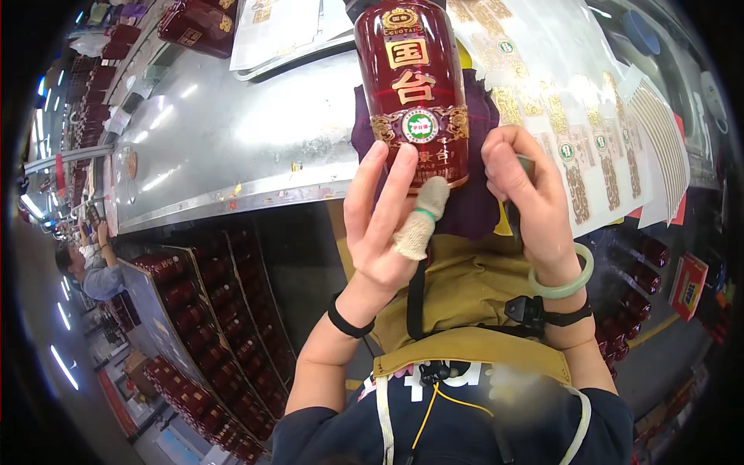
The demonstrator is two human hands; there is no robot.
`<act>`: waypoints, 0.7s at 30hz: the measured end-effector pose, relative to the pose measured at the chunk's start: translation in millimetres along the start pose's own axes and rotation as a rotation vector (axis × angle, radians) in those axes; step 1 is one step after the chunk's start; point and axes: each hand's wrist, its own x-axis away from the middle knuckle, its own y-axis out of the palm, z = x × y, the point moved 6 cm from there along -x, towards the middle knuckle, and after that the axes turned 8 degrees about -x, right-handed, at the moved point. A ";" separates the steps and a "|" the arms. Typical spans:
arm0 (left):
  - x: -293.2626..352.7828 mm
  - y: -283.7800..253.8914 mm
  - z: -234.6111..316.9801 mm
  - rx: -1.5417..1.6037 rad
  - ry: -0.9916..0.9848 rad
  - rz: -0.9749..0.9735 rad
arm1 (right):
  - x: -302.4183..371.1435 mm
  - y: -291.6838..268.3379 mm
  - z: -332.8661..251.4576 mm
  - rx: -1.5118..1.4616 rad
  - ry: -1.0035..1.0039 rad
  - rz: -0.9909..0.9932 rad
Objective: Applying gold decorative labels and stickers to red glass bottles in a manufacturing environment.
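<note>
A dark red glass bottle (411, 58) with gold lettering lies on a dark purple cloth (480, 209) at the table's near edge, its base toward me. A gold ornamental label (385, 125) with a round green-and-white emblem (420, 126) spans its lower part. My left hand (391, 225) has two fingers stretched against the bottle beside the label; its thumb, in a knitted finger cover (422, 221), touches near the base. Just right of the bottle, my right hand (527, 182) is closed, fingers curled round a dark greyish thing mostly hidden in the palm.
Sheets of gold labels with green emblems (581, 147) lie on the right of the metal table (225, 147). A tray with white sheets (287, 35) and another red bottle (198, 27) are at the far left. Racks of red bottles (209, 310) stand below left; a person (93, 267) is beyond.
</note>
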 end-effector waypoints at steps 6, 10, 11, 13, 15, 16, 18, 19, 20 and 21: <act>-6.3 3.1 -6.3 0.033 0.111 -0.013 | 3.2 -4.6 1.6 0.017 -0.072 -0.035; 4.1 -2.1 -19.2 0.155 -0.131 0.053 | 3.0 -17.5 -2.9 -0.015 -0.104 0.025; 4.8 -3.3 -12.5 0.016 -0.041 0.054 | 1.9 -18.7 -2.5 -0.017 -0.078 0.022; 5.1 -4.8 -2.2 -0.132 0.068 0.077 | 1.2 -15.5 -4.2 -0.024 -0.091 -0.012; 0.9 -0.8 3.1 -0.137 0.159 0.028 | 1.4 -9.6 -4.0 -0.020 -0.096 -0.023; -1.4 2.1 4.2 -0.142 0.181 -0.036 | 2.2 -5.1 -4.5 0.010 -0.120 -0.040; -5.2 8.7 3.3 -0.048 0.211 -0.152 | 6.1 0.1 -4.9 0.038 -0.143 -0.058; -7.0 5.6 1.8 -0.031 0.244 -0.093 | 7.7 0.2 -4.6 0.040 -0.137 -0.064; -7.5 4.0 -1.5 -0.004 0.202 -0.086 | 8.8 -0.5 -4.1 0.047 -0.133 -0.077; -7.3 -0.3 -5.0 0.004 0.174 -0.007 | 6.9 -5.8 -5.1 0.097 -0.128 -0.068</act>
